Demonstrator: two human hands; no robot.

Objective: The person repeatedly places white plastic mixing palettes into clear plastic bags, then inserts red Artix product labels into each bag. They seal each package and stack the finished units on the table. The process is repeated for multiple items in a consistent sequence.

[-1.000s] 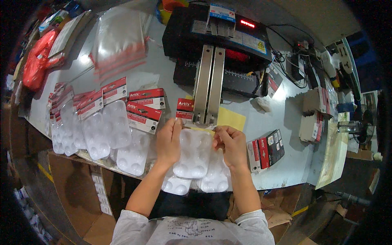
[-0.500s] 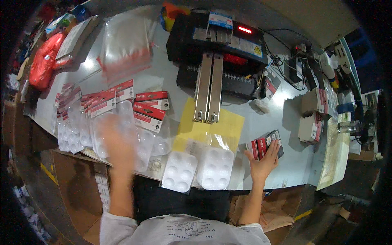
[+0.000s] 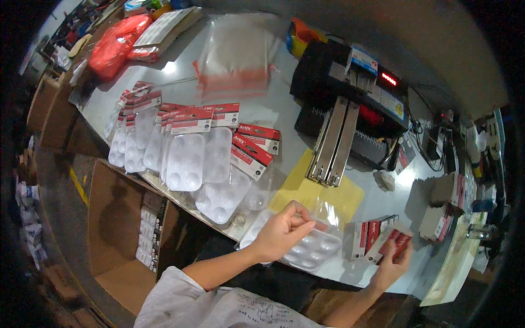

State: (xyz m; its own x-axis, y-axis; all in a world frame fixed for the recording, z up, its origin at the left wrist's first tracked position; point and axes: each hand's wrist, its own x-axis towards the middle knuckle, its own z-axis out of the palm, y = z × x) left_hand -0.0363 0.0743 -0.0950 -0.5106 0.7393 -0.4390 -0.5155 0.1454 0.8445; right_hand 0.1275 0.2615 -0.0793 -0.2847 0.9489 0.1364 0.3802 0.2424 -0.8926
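Over two white plastic paint palettes (image 3: 310, 253) at the table's front edge, my left hand (image 3: 281, 235) is closed, thumb and fingers pinched together. What it pinches, if anything, I cannot make out. It partly hides the left palette. Clear film shines around the palettes. To the right, my right hand (image 3: 395, 259) grips a red and white header card (image 3: 398, 239), slightly blurred, by its lower part. Beside it, more header cards (image 3: 361, 239) lie on the table. Further left are several bagged palettes (image 3: 187, 158) with red and white header cards (image 3: 191, 120).
A black machine (image 3: 350, 104) with two metal arms (image 3: 333, 142) stands behind a yellow sheet (image 3: 295, 183). Clear bags (image 3: 232, 54) lie at the back, near a red plastic bundle (image 3: 117, 46). Card stacks (image 3: 437, 221) stand at right. A cardboard box (image 3: 112, 240) sits below the table's left edge.
My left hand has moved right, from the bagged palettes at left to the palettes at the front edge. My right hand has lifted a card from the pile. The view has turned left.
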